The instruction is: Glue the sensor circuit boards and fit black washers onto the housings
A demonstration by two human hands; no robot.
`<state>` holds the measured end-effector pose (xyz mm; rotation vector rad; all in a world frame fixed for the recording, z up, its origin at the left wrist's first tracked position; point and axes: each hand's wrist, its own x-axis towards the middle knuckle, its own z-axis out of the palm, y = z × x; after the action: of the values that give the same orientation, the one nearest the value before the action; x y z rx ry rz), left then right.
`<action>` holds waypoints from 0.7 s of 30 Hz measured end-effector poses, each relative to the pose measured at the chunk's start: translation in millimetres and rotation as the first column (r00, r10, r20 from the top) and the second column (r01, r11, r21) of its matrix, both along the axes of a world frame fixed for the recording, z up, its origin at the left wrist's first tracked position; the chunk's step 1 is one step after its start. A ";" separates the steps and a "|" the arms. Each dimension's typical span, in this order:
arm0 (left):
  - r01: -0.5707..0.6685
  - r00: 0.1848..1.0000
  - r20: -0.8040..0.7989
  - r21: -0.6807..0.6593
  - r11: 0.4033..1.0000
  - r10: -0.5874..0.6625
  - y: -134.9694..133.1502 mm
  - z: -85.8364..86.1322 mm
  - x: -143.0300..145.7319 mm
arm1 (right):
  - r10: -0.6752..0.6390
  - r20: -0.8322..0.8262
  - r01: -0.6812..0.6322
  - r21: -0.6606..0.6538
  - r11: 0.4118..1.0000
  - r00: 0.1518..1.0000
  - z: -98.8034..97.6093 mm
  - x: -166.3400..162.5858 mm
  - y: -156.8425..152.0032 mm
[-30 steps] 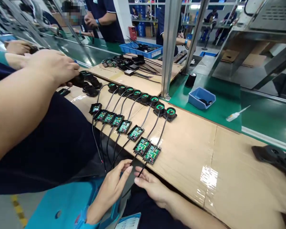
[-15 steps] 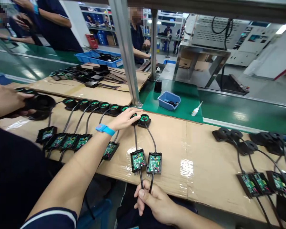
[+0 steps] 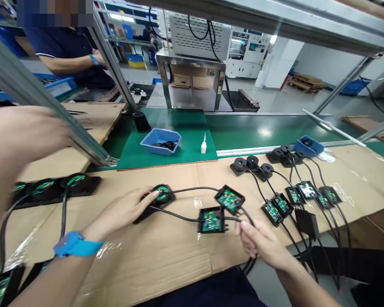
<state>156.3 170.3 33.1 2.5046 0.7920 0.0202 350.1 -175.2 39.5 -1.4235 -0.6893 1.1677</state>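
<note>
My left hand (image 3: 123,213), a blue strap at its wrist, is closed over a pair of round black housings. One round black housing (image 3: 162,194), green wires inside, shows past my fingertips; the other is mostly covered by the hand. A black cable runs from each to an open black box with a green circuit board. The upper circuit box (image 3: 229,199) lies tilted, its corner by the lower circuit box (image 3: 211,220). Beyond them, my right hand (image 3: 259,241) is closed around the black cables (image 3: 233,219) leaving these boxes.
At left, a co-worker's blurred hand (image 3: 28,132) reaches above a row of round housings (image 3: 45,186). More wired units (image 3: 277,209) lie at right. A blue bin (image 3: 161,143) and white dropper bottle (image 3: 204,147) stand on a green mat. A metal post (image 3: 115,64) rises behind.
My hands have carried the two wired units rightward, away from the row. The units have turned from pointing toward me to lying sideways. The view has swung right.
</note>
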 end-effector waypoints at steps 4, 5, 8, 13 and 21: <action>0.106 0.993 0.053 -0.110 0.988 -0.101 -46.9 4.2 24.7 | -0.135 0.210 0.161 -0.111 0.981 0.968 0.4 52.8 -31.3; 0.125 0.990 0.088 -0.157 0.980 -0.112 -53.2 3.7 28.3 | -0.153 0.271 0.195 -0.135 0.972 0.950 0.2 64.0 -35.9; 0.127 0.976 0.204 -0.279 0.952 -0.071 -57.9 -4.5 32.9 | -0.176 0.475 0.289 -0.176 0.941 0.862 0.1 91.2 -44.2; 0.144 0.931 0.364 -0.369 0.918 0.001 -45.6 -33.1 38.7 | -0.156 0.879 0.383 -0.033 0.923 0.451 -3.2 106.4 -40.4; 0.249 0.845 0.534 -0.459 0.853 0.041 -79.9 -59.0 59.5 | 0.092 0.996 -0.055 -0.092 0.994 -0.006 -22.8 76.7 15.6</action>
<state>215.8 90.4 -25.8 1.8810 0.3525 0.3930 426.8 -159.7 16.7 -2.2007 -1.7883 -0.1293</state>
